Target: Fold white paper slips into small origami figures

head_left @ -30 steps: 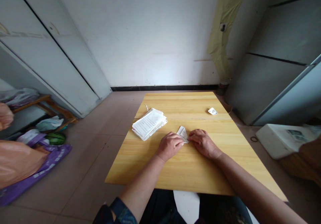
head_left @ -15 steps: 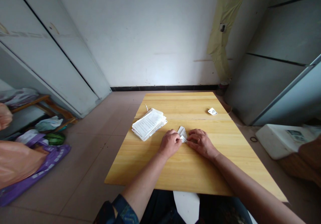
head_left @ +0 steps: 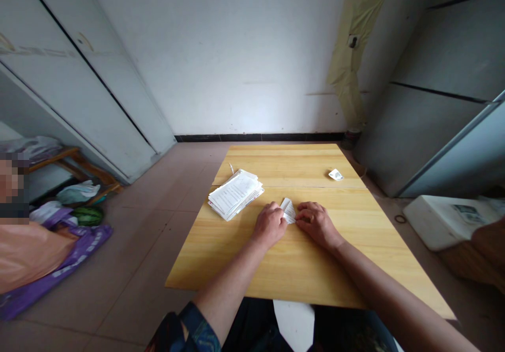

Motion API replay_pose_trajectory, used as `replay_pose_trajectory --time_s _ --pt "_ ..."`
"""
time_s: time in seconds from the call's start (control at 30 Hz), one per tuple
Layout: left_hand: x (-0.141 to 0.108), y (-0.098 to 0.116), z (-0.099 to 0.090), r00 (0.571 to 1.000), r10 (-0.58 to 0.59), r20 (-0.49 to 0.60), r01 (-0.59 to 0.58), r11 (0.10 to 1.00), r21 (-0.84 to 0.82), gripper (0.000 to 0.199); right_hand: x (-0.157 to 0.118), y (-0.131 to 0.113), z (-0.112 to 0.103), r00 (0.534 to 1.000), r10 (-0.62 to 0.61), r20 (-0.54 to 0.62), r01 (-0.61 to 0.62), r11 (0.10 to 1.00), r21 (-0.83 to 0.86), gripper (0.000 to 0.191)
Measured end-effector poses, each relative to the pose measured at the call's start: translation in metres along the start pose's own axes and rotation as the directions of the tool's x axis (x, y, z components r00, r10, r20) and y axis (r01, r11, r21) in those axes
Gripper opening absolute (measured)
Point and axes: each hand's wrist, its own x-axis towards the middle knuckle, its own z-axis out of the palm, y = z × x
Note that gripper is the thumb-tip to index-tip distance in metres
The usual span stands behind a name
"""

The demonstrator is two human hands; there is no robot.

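Note:
A small folded piece of printed paper lies on the wooden table between my hands, one end pointed toward the wall. My left hand is closed on its left edge, fingers curled and thumb against the paper. On the other side, my right hand touches the paper's lower right edge with thumb and fingertips pressed close together. Left of my hands sits a stack of printed sheets. Farther back on the right is a small folded white paper piece.
The light wooden table stands before a white wall. On the floor to the left are a watermelon and a purple bag, with a person at the left edge. A white box stands right of the table.
The folded paper's lower edge now looks flatter and its shape more triangular under my fingers. Both hands stay in nearly the same place; the view has shifted slightly.

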Motion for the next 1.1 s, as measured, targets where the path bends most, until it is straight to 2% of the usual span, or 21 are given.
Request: replay_pose_trajectory --time_s 0.17,0.3,0.47,0.63,1.1 --pt "0.001 0.002 -0.001 1.000 -0.024 0.015 0.024 1.000 0.018 0.018 0.004 -0.007 0.003 0.994 0.105 0.002 -0.105 0.994 -0.020 0.014" --pt "0.001 -0.001 -0.001 1.000 -0.024 0.014 0.024 0.999 0.022 0.017 0.005 -0.011 0.004 0.991 0.133 -0.002 -0.133 0.991 -0.020 0.013" --pt "0.001 -0.002 -0.002 1.000 -0.021 0.013 0.021 1.000 0.017 0.018 0.003 -0.012 0.002 0.993 0.113 0.020 -0.113 0.993 -0.036 0.013" --pt "0.000 0.001 -0.002 0.999 -0.041 0.011 0.041 0.999 0.005 0.017 0.002 -0.012 0.000 0.994 0.098 0.044 -0.094 0.993 -0.078 0.026" --pt "0.001 0.004 -0.002 0.992 -0.120 0.050 0.121 0.993 -0.020 0.014 0.001 -0.010 0.002 0.997 0.065 0.043 -0.059 0.990 -0.124 0.022"
